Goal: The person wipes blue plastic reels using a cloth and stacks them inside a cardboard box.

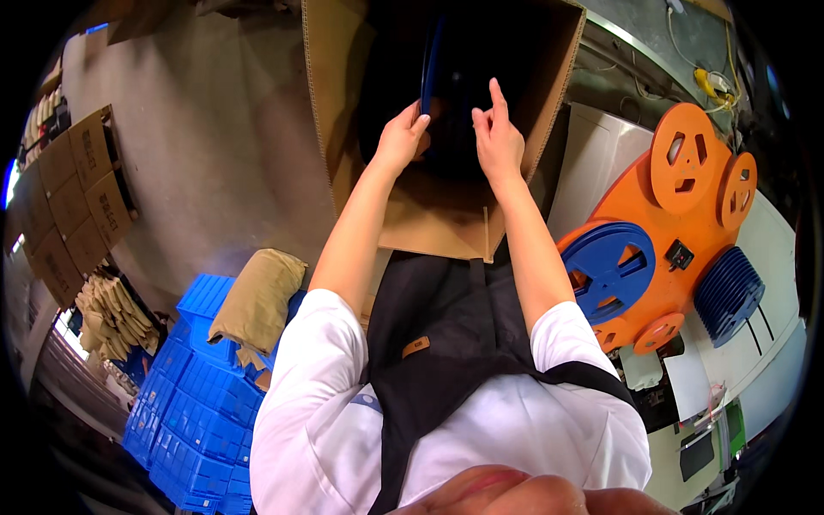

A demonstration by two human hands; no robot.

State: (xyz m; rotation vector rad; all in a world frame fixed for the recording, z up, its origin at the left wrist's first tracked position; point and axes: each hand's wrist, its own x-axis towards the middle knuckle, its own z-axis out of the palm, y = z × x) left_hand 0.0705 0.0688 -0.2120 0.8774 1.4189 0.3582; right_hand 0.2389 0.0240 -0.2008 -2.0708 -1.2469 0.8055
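Pinching blue-edged obj (427,69) w/ L hand (401,142), R hand (501,148) half-spread, most of obj lost in dark carton (429,233).

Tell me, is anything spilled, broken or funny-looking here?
Nothing looks spilled or broken, though inside the brown cardboard box it's too dark to tell. The bulging tan bag seems a bit askew, lying slantwise on stacked blue plastic crates.

Now grey floor (223,129) is seen on the left, edged by brown cartons (73,202); nearer, blue crates (202,403) are piled. Far left, bright light (11,184) is caught; right, a pale table (775,236) is spotted.
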